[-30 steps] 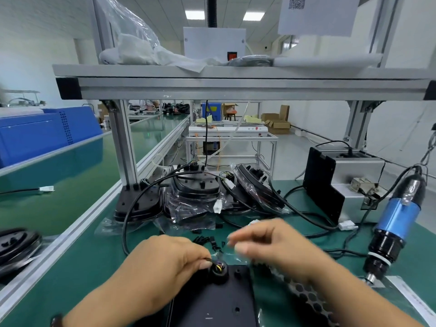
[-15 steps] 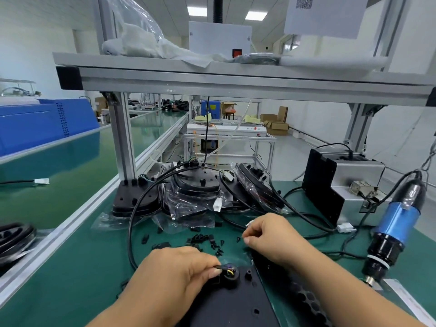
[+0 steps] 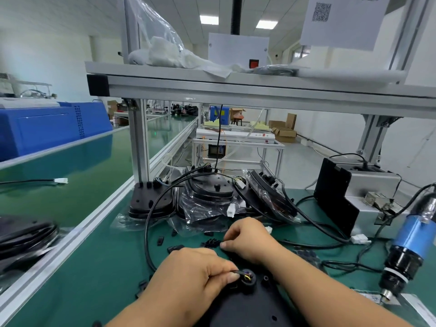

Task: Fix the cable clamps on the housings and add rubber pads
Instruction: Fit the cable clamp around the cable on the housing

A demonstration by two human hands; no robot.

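— Moved since half a second ago?
— Shifted a little left, onto the heap of small black clamps (image 3: 211, 243): the right hand (image 3: 247, 239). Unchanged in its place: the left hand (image 3: 195, 274), with the same pinch as before.
— Pinching what?
— Thumb and forefinger closed on the end of the black cable (image 3: 237, 272), right at the round opening (image 3: 248, 279) of the near housing (image 3: 247, 312).
— And the right fingers?
— Curled downward, tips at the heap. Holding one clamp or not: impossible to tell, too small and partly hidden.
— Where exactly is the heap?
— On the green mat (image 3: 94, 279), just beyond the near housing, before the bagged stack of housings (image 3: 207, 194) at the far side.
— Step in hand?
— Probably picking one clamp, with the cable kept in position. Fixing not yet done; rubber pads apparently not yet started on this housing.
— Needed next?
— Lifting a single piece out of the heap without dragging its neighbours, then bringing it near, over the cable beside the opening. Blue screwdriver (image 3: 415, 241) waiting at the right, untouched.
— Direction of the cable?
— End lying roughly left to right, tip with coloured wires pointing right into the opening. Rest of it looping away to the left, then far toward the stack. Long axis of the housing: seemingly near to far, but mostly covered by both arms.
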